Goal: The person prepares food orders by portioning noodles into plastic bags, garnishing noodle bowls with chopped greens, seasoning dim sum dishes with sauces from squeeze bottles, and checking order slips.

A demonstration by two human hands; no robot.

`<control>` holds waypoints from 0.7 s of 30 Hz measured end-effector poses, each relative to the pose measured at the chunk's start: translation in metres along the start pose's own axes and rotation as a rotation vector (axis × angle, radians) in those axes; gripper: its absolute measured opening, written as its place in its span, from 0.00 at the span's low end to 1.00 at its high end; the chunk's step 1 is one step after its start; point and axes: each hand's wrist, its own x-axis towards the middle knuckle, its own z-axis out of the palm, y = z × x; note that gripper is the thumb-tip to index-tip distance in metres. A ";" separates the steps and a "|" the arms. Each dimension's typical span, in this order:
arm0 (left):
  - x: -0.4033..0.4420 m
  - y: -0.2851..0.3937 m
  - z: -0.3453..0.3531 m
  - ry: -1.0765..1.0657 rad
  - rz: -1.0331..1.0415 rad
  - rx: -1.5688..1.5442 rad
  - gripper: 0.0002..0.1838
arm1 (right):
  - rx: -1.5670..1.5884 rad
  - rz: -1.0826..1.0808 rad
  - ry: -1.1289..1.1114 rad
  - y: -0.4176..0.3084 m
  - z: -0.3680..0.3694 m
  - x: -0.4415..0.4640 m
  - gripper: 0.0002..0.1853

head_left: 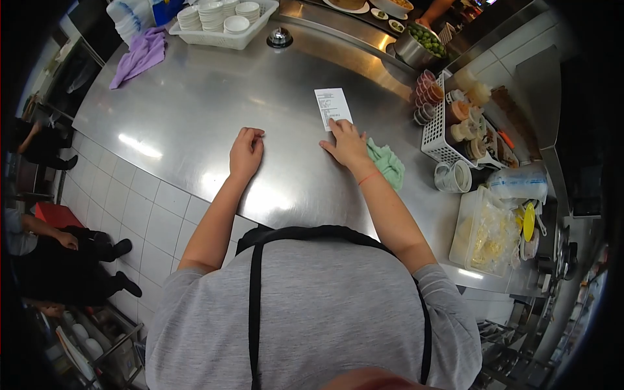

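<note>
On the steel counter point(195, 97) lies a white printed receipt point(330, 104). My right hand point(348, 143) rests over its lower edge, the fingers spread and a fingertip touching the paper. A crumpled green cloth point(387, 164) lies just right of that hand, beside the wrist. My left hand point(247, 154) rests on the counter to the left, its fingers curled together; whether anything is inside them is hidden.
A white basket of small dishes point(224, 39), a bell point(279, 38) and a purple cloth point(140, 57) are at the back. A sauce basket point(437, 140) and a plastic bin point(460, 227) stand right. Two people are at the left.
</note>
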 end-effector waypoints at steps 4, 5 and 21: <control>0.004 0.001 -0.002 -0.002 0.004 0.002 0.07 | 0.036 0.035 -0.050 -0.007 -0.009 0.003 0.35; 0.003 0.001 -0.002 -0.001 0.011 0.010 0.08 | 0.037 0.042 -0.084 -0.010 -0.013 0.002 0.35; 0.004 0.005 -0.003 -0.027 -0.011 0.028 0.07 | 0.007 0.052 -0.136 -0.017 -0.006 0.005 0.37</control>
